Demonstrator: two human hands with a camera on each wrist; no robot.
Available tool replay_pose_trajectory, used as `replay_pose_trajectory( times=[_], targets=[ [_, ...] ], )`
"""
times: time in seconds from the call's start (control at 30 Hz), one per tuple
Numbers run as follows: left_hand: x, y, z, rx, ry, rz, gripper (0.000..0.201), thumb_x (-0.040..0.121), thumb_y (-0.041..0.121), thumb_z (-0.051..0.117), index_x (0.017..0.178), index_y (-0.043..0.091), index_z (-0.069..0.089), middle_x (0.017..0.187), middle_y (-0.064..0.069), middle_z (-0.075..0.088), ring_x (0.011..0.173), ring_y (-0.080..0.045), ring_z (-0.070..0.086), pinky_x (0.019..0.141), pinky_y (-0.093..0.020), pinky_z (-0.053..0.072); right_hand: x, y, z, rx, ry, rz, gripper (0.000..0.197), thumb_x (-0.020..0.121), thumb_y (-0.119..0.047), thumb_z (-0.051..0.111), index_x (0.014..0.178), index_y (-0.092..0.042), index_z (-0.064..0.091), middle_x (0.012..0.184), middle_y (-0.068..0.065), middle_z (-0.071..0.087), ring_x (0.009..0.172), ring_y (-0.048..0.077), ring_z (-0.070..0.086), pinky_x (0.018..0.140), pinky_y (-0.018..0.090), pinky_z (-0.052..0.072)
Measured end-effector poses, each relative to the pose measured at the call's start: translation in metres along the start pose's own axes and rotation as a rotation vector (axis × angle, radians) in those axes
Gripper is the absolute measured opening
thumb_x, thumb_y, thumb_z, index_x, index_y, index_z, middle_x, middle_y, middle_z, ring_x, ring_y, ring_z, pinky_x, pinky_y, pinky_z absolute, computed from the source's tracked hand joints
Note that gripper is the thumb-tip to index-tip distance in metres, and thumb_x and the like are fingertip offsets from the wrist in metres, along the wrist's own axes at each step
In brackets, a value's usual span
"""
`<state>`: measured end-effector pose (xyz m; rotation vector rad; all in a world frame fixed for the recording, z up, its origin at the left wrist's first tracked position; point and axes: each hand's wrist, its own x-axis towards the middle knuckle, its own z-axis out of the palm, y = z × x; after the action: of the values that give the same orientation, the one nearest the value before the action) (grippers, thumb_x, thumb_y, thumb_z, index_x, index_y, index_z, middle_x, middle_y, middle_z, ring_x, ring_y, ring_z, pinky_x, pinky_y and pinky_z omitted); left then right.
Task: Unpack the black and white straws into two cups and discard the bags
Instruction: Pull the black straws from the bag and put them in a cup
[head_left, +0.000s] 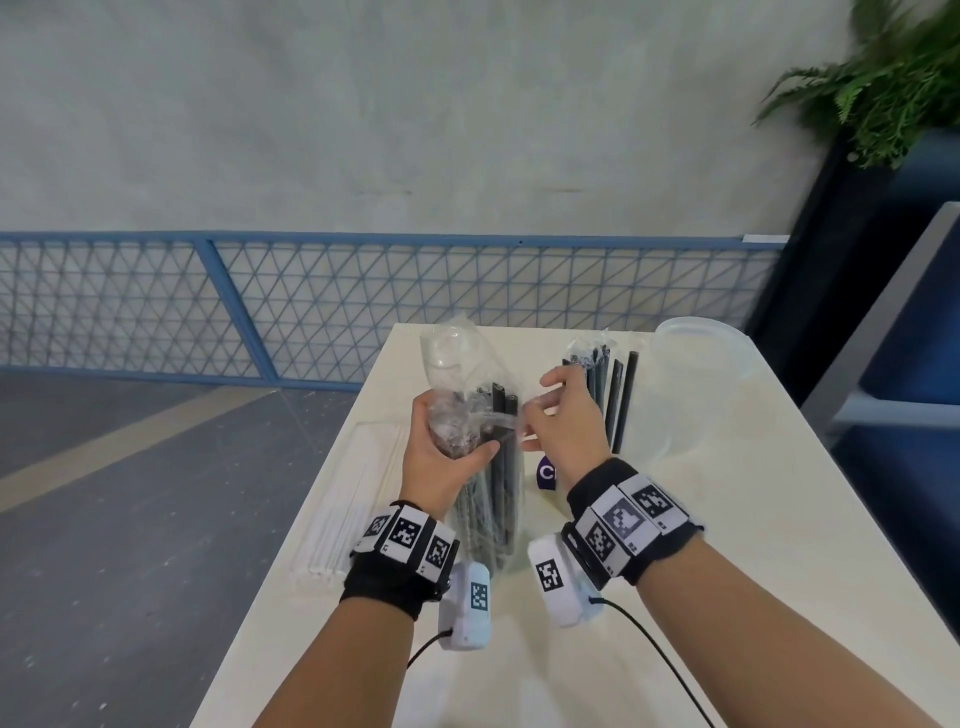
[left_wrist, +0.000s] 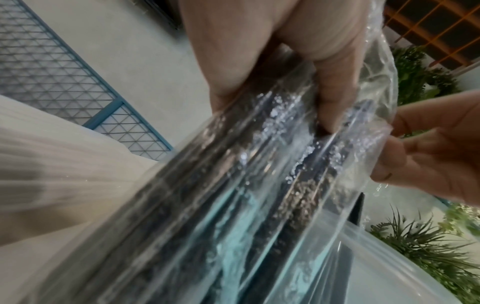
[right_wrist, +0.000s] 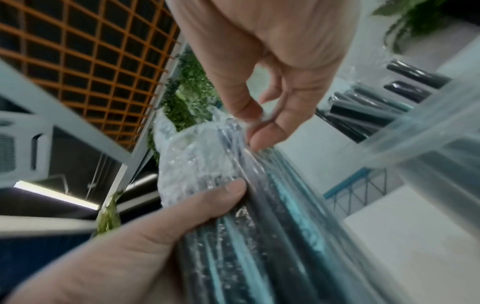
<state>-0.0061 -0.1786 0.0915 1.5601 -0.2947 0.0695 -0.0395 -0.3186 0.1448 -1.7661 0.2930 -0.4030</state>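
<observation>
Clear bag of black straws held upright above a cream table.

The left hand wraps round the bag's middle; the right hand pinches its torn plastic near the top. Behind stand more black straws in a clear cup; white straws lie left.

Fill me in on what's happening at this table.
A person is opening a clear plastic bag of black straws. The left hand grips the bundle while the right hand pinches the plastic near its top. More black straws stand behind, and white straws lie on the cream table.
</observation>
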Motion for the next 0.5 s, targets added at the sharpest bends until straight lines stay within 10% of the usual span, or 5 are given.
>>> replay_pose_trajectory(
  times=[0.13,0.23,0.3,0.5],
  targets=[
    [-0.0017,0.0023,0.0045,0.020,-0.025,0.037,0.061,0.064,0.000,0.081,0.107,0.027,0.046,0.102,-0.001,0.063,0.096,-0.014,0.065,0.085,-0.029,0.052,-0.0005,-0.0029,-0.0021,-0.248,-0.007,-0.131,0.027,0.081,0.011,0.044,0.090,-0.012,0.056,0.097,0.009,0.041,0.064,0.022,0.049,0.062,0.046,0.058],
    [-0.0012,0.0005,0.0037,0.001,-0.023,0.027,0.063,0.065,-0.001,0.080,0.107,0.030,0.046,0.103,-0.002,0.063,0.096,-0.014,0.065,0.086,-0.030,0.052,0.0013,-0.0041,-0.0066,-0.399,-0.071,-0.155,0.033,0.085,0.007,0.047,0.111,-0.006,0.062,0.113,0.013,0.042,0.072,0.021,0.050,0.085,0.031,0.052],
    [-0.0009,-0.0004,0.0013,-0.026,-0.034,0.015,0.063,0.063,0.001,0.080,0.109,0.028,0.045,0.105,-0.003,0.063,0.097,-0.015,0.064,0.088,-0.034,0.053,0.0018,-0.0067,-0.0093,-0.558,-0.133,-0.208,0.040,0.086,0.002,0.048,0.125,-0.007,0.055,0.124,0.014,0.039,0.080,0.020,0.050,0.086,0.013,0.037],
    [-0.0026,0.0017,0.0041,-0.038,-0.101,0.013,0.062,0.062,0.002,0.077,0.108,0.027,0.045,0.103,-0.006,0.063,0.095,-0.019,0.065,0.085,-0.043,0.055,0.0043,-0.0097,-0.0044,-0.821,-0.333,-0.150,0.056,0.090,-0.011,0.050,0.141,-0.004,0.027,0.128,0.020,0.042,0.104,0.024,0.044,0.094,0.023,0.035]
  ],
)
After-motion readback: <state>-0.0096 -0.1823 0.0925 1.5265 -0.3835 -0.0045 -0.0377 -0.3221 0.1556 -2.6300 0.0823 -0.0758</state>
